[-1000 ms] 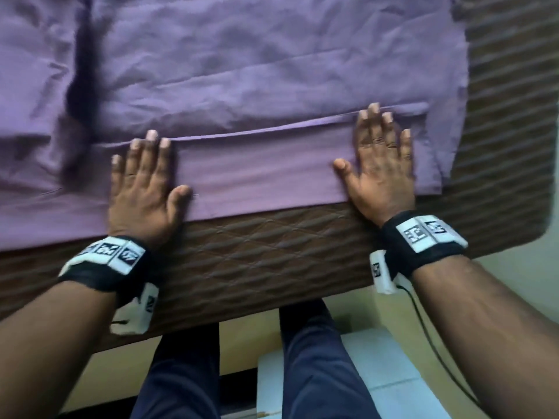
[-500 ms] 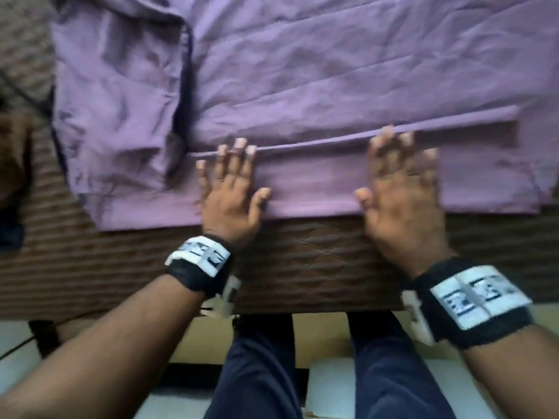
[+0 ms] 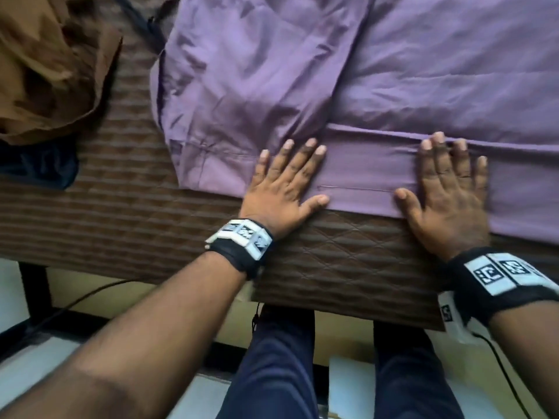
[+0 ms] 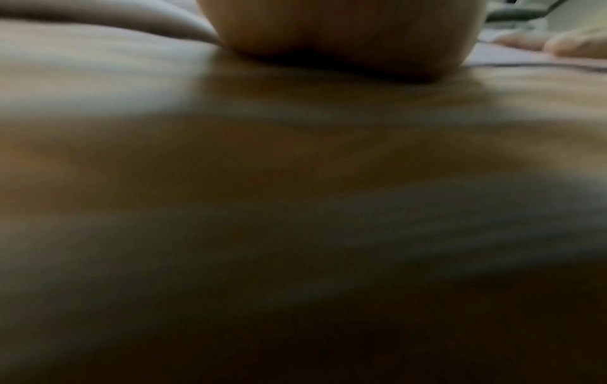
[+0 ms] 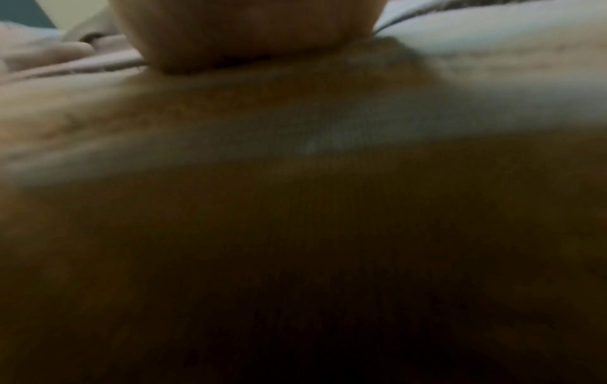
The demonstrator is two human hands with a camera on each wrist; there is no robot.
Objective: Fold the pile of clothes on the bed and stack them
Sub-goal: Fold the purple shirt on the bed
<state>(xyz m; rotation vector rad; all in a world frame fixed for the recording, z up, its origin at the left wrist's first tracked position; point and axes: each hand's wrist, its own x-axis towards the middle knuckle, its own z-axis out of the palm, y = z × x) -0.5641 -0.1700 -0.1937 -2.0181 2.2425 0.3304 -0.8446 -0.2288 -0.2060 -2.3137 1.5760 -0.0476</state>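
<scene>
A purple garment (image 3: 393,71) lies spread on the brown quilted bed (image 3: 121,225), its near edge folded over into a flat band (image 3: 363,179). My left hand (image 3: 287,179) lies flat on the band's left part, fingers straight and spread. On the band further right rests my right hand (image 3: 447,189), also flat with straight fingers. A sleeve (image 3: 242,95) of the garment lies to the left of the left hand. Both wrist views are dark and blurred; each shows only the heel of the palm (image 4: 345,31) (image 5: 249,31) against the bed.
A crumpled brown garment (image 3: 45,71) lies at the bed's far left, with a dark blue cloth (image 3: 39,167) below it. The bed's near edge (image 3: 348,291) runs just behind my wrists. My legs (image 3: 272,373) and the floor are below.
The view has swung left, bringing the sleeve and the brown garment into sight. Both hands have slid left along the folded band, staying flat on it.
</scene>
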